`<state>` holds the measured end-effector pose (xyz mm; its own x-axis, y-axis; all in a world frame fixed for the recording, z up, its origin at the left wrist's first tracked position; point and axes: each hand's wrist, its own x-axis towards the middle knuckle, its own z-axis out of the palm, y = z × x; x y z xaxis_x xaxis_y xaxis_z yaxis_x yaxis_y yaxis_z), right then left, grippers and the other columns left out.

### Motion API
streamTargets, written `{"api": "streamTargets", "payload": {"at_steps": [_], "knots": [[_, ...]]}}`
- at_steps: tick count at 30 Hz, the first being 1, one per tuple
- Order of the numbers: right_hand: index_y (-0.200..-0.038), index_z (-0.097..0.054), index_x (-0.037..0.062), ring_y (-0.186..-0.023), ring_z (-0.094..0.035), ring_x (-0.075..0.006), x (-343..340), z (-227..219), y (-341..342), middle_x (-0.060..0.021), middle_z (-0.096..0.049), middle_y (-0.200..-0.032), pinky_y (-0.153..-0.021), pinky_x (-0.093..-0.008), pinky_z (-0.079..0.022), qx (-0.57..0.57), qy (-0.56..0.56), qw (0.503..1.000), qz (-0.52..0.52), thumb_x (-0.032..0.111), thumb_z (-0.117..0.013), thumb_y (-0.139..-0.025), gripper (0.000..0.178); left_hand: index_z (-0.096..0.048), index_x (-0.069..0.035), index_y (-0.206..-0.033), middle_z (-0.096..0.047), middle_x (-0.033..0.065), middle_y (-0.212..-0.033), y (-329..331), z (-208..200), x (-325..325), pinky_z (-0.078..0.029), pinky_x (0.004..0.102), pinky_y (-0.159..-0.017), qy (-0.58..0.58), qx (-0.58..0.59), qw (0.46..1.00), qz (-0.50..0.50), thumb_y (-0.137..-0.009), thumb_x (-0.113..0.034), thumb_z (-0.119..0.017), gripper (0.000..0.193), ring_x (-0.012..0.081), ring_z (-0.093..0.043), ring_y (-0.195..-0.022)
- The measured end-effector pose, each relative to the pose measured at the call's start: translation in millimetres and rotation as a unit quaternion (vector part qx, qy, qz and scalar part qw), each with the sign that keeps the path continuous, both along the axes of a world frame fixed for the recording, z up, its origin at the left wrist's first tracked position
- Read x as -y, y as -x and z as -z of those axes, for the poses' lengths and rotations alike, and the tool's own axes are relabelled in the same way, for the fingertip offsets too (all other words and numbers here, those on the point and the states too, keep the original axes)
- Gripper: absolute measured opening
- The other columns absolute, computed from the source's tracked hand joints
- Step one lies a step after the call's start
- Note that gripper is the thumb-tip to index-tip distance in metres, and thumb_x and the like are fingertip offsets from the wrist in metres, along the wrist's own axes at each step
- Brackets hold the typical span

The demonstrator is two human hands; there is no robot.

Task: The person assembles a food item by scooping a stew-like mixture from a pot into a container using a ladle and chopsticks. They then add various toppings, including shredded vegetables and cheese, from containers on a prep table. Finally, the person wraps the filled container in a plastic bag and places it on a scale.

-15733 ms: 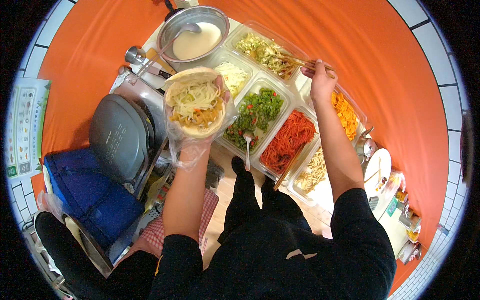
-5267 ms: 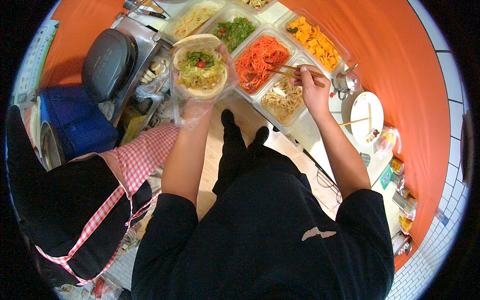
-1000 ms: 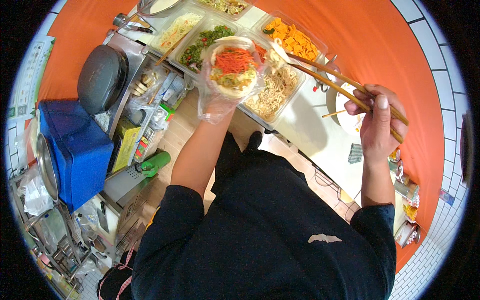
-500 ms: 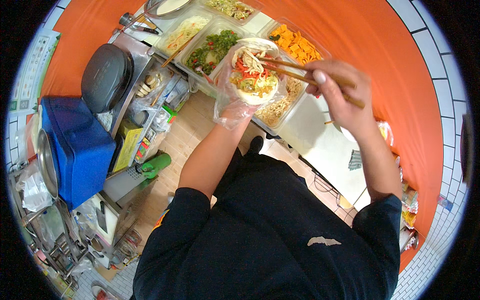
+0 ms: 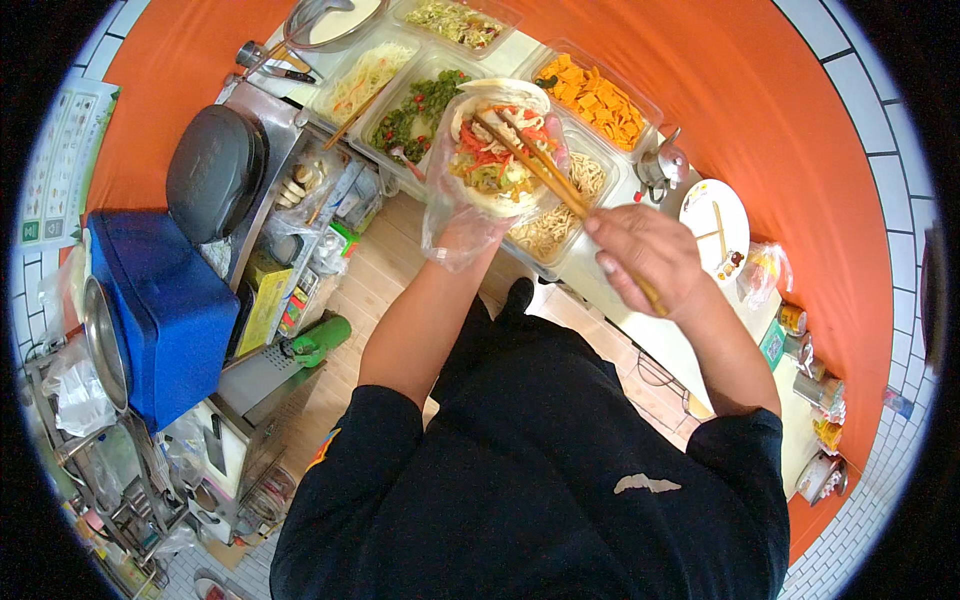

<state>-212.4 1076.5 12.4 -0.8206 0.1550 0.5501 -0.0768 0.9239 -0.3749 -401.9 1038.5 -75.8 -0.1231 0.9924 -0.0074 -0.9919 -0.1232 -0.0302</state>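
My left hand (image 5: 468, 228), covered by a clear plastic bag (image 5: 440, 220), is closed around an opened round flatbread (image 5: 503, 95). Shredded red and pale strips and chopped yellow-green vegetables fill the bread. In my right hand (image 5: 650, 255) is a pair of wooden chopsticks (image 5: 550, 175), their tips down in the filling. Just under and beside the bread stand clear tubs: one of chopped green vegetables with red bits (image 5: 420, 115), one of pale shreds (image 5: 545, 232), and one of orange pieces (image 5: 600, 100).
Further tubs of white shreds (image 5: 370, 75) and mixed shreds (image 5: 460, 22) stand at the back, beside a metal bowl (image 5: 335, 25) of pale liquid. A metal pot (image 5: 662, 165) and a white plate (image 5: 715, 230) sit right. At left are a black griddle (image 5: 215, 172) and blue box (image 5: 165, 315).
My right hand has moved left and lower, turning the chopsticks steeper, with their tips shifted left in the filling. The pot and plate now show beyond it. My left hand still holds the flatbread.
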Motion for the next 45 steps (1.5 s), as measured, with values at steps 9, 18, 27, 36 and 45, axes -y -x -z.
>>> {"api": "streamTargets", "payload": {"at_steps": [9, 18, 27, 36, 45], "knots": [[-0.103, -0.062, -0.0027, -0.076, -0.066, -0.0269, -13, -16, -3, -0.0169, -0.065, -0.09, -0.068, -0.0328, -0.055, -0.003, 0.041, 0.999, 0.008, 0.003, -0.063, -0.078, 0.026, -0.049, -0.008, -0.126, -0.051, 0.0182, -0.122, -6, 13, -2, -0.044, 0.0508, -0.092, 0.003, -0.02, 1.0, -0.018, -0.08, -0.054, -0.056, 0.066, 0.0359, -0.05, -0.113], [-0.103, -0.062, -0.0027, -0.067, -0.064, -0.0178, -13, -40, -19, -0.0148, -0.065, -0.085, -0.059, -0.0277, -0.053, -0.161, 0.411, 0.879, 0.178, 0.018, -0.051, -0.094, 0.025, -0.051, -0.01, -0.124, -0.053, 0.0167, -0.122, -2, 31, -8, -0.045, 0.054, -0.087, 0.013, -0.058, 0.998, -0.035, -0.082, -0.051, -0.056, 0.06, 0.0385, -0.052, -0.111], [-0.1, -0.062, -0.0056, -0.069, -0.064, -0.016, -115, 75, -34, -0.0117, -0.065, -0.086, -0.059, -0.0265, -0.053, -0.201, 0.426, 0.815, 0.336, 0.023, -0.055, -0.093, 0.03, -0.045, -0.005, -0.129, -0.049, 0.0225, -0.125, 1, 32, -5, -0.048, 0.051, -0.087, -0.022, -0.023, 0.999, 0.017, -0.078, -0.054, -0.062, 0.073, 0.0359, -0.052, -0.113], [-0.099, -0.062, -0.0074, -0.067, -0.068, -0.0163, -179, 133, 15, -0.0149, -0.067, -0.083, -0.058, -0.0247, -0.053, 0.058, 0.227, 0.896, 0.376, 0.018, -0.056, -0.092, 0.027, -0.044, -0.005, -0.13, -0.049, 0.0222, -0.125, 3, 34, 7, -0.05, 0.0525, -0.086, 0.007, 0.0, 1.0, 0.005, -0.079, -0.052, -0.061, 0.071, 0.039, -0.051, -0.114], [-0.09, -0.065, -0.0065, -0.069, -0.068, -0.0193, -158, 114, -11, -0.0163, -0.067, -0.09, -0.061, -0.0266, -0.054, -0.066, 0.292, 0.879, 0.372, 0.015, -0.059, -0.089, 0.023, -0.047, -0.003, -0.126, -0.055, 0.0222, -0.116, 14, 6, 5, -0.05, 0.0504, -0.083, 0.025, -0.017, 1.0, -0.003, -0.081, -0.052, -0.057, 0.068, 0.0378, -0.054, -0.108]]}}
